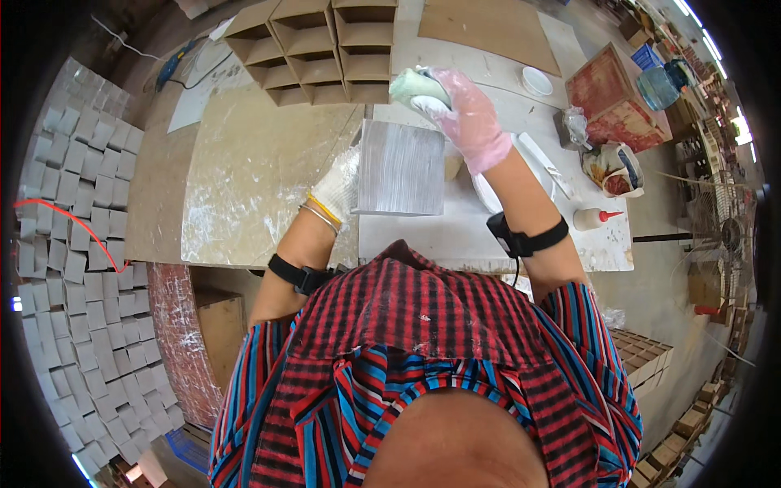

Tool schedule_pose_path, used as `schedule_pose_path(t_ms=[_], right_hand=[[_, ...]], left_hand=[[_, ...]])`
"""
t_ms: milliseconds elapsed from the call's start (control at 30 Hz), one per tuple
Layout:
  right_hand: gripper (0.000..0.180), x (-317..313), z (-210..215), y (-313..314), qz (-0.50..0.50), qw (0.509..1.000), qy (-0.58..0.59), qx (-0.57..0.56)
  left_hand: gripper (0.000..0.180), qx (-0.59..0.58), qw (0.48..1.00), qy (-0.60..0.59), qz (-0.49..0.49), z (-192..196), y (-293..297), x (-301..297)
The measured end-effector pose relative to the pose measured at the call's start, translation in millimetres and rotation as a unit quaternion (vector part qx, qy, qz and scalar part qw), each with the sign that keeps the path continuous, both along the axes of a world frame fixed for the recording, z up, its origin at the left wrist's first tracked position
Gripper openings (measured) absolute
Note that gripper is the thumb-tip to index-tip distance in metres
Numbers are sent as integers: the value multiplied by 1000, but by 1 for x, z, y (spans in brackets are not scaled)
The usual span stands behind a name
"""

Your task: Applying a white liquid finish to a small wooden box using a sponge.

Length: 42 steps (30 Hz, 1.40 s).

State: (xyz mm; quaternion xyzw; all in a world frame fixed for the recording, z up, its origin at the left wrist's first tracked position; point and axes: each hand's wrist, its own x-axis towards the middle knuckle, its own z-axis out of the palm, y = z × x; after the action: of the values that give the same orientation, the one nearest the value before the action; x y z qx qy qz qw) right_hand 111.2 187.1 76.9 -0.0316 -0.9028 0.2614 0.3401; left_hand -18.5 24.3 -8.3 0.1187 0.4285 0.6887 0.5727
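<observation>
A box with a streaked grey face (401, 169) stands in front of me at the table's middle. My left hand (340, 183), in a white knit glove, holds it at its left side; the fingertips are hidden by the box. Above the far right corner of the box is my right hand (470, 118), in a thin pink glove with white showing at the fingers. It is closed round a pale green sponge-like pad (419, 88). A white plate or shallow dish (488, 191) lies partly under my right forearm.
Cardboard compartment boxes (313, 67) stand at the far side. On the right are a white tub (537, 80), a red-tipped bottle (594, 218), an open bag (614, 171) and a red-stained box (614, 102). Grey boxes (93, 285) are stacked at the left.
</observation>
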Motion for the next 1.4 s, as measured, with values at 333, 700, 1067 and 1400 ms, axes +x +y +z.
schedule_pose_path(t_ms=[333, 700, 1067, 1400], right_hand=[[41, -26, -5, -17, 102, 994, -44, 21], [43, 10, -9, -48, 167, 974, -96, 123], [39, 21, -2, -11, 83, 995, -34, -31], [45, -16, -19, 34, -94, 994, -50, 9]], left_hand=[[40, -10, 1000, -20, 6, 15, -3, 14], [33, 92, 821, 552, -109, -27, 3, -15], [32, -7, 991, -134, 15, -4, -3, 4], [33, 80, 986, -143, -9, -9, -12, 6]])
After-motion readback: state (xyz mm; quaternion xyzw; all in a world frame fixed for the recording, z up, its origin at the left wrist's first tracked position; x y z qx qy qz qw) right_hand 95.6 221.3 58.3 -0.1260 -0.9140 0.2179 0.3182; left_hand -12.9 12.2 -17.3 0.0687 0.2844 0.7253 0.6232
